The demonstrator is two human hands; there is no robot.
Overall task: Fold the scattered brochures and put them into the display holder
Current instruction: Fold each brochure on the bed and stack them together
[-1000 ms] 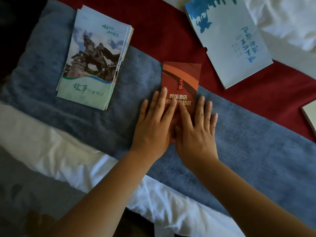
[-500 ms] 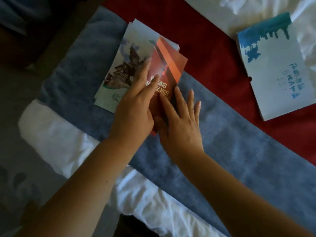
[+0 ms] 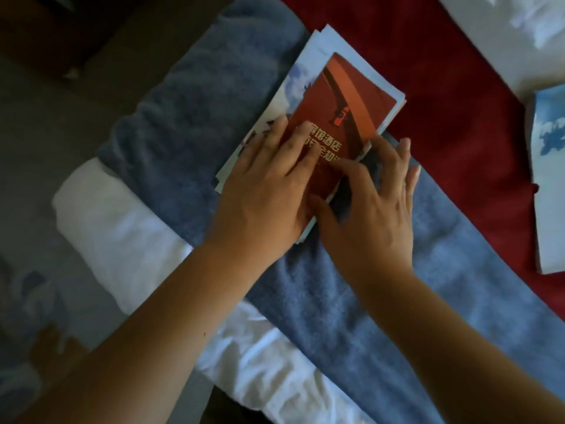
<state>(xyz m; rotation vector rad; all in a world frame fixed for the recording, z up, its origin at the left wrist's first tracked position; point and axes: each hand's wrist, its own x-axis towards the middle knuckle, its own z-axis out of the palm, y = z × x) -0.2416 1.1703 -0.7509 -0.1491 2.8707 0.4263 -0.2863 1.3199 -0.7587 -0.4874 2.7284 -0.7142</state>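
We've got the red brochure (image 3: 345,96) folded and on the stack (image 3: 305,65) on the towel (image 3: 189,96), left hand (image 3: 269,191) flat on it, right hand (image 3: 370,209) spread at its edge (gripping nothing), but the blue brochure (image 3: 550,179) looks unfolded, with no holder in view.

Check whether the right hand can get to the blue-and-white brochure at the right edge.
Probably yes. Only bare towel and red cloth lie between the right hand and the blue-and-white brochure, which lies flat and uncovered. The hand only touches the red brochure's edge.

Two hands (image 3: 269,194) (image 3: 370,218), one red brochure (image 3: 345,96), one stack (image 3: 308,56), one booklet (image 3: 550,194)
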